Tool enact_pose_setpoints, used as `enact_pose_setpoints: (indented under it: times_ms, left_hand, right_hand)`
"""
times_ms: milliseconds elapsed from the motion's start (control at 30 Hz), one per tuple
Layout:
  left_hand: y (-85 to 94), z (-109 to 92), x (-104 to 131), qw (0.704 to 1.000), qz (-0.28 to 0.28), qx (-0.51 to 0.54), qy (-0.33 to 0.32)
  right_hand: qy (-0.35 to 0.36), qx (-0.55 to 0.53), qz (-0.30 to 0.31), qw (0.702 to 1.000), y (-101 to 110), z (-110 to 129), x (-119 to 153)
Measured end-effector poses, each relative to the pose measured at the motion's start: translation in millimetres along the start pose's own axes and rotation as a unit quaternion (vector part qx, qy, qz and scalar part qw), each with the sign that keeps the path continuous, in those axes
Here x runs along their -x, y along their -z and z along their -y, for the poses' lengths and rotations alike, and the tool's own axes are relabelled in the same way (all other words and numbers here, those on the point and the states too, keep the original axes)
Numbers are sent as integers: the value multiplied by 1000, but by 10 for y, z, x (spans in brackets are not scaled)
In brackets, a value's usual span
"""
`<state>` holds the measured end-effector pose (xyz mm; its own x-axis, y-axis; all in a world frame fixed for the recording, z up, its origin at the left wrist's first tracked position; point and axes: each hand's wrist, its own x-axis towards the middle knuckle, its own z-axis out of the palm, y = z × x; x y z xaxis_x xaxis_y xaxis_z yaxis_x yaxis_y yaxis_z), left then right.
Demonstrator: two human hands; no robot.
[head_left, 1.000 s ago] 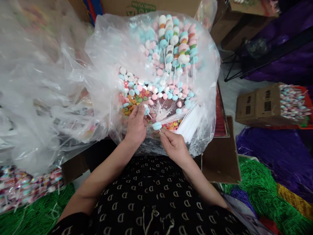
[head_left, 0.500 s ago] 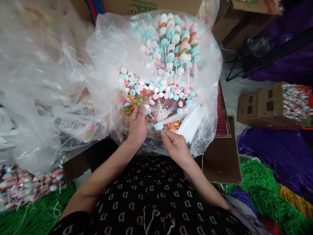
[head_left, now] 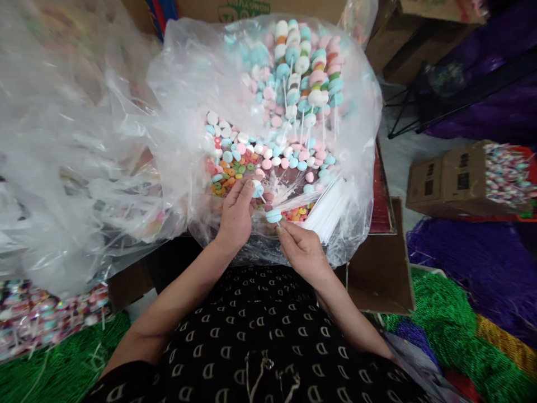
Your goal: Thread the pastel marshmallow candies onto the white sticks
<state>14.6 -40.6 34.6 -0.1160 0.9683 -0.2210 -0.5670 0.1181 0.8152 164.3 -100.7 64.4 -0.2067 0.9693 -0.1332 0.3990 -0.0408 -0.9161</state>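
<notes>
My right hand pinches the lower end of a white stick, which carries a blue candy and points up and left. My left hand is closed on a white and blue candy near the stick's upper end. Loose pink, white and blue candies and small coloured rings lie in the clear plastic bag just beyond my hands. White sticks lie in a bundle to the right. Finished-looking candy skewers rest at the back of the bag.
A cardboard box full of wrapped candy stands on the floor at right. Green shredded strands and purple strands lie below it. More plastic sheeting spreads over the left side, with wrapped skewers under it.
The white and blue candy at my left fingertips has shifted slightly right and shows more blue. My right hand and the blue candy on the stick have barely moved.
</notes>
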Motion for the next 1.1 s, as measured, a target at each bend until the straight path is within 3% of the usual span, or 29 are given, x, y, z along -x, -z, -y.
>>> enact_pose_setpoints:
  times_ms: [133, 300, 433, 667, 1100]
  left_hand:
    - [-1, 59, 23, 1000, -5, -19, -24]
    - [-60, 56, 36, 998, -38, 29, 46]
    - [-110, -19, 56, 995, -24, 53, 78]
    - [-148, -66, 52, 998, 3, 30, 62]
    - [-144, -40, 67, 997, 37, 19, 68]
  right_hand:
    - [-5, -7, 3, 1000, -7, 34, 11]
    - [13, -22, -6, 1000, -71, -5, -1]
    - [26, -17, -10, 999, -85, -20, -15]
    - [59, -35, -5, 998, -107, -31, -31]
    - [12, -97, -40, 994, -215, -96, -91]
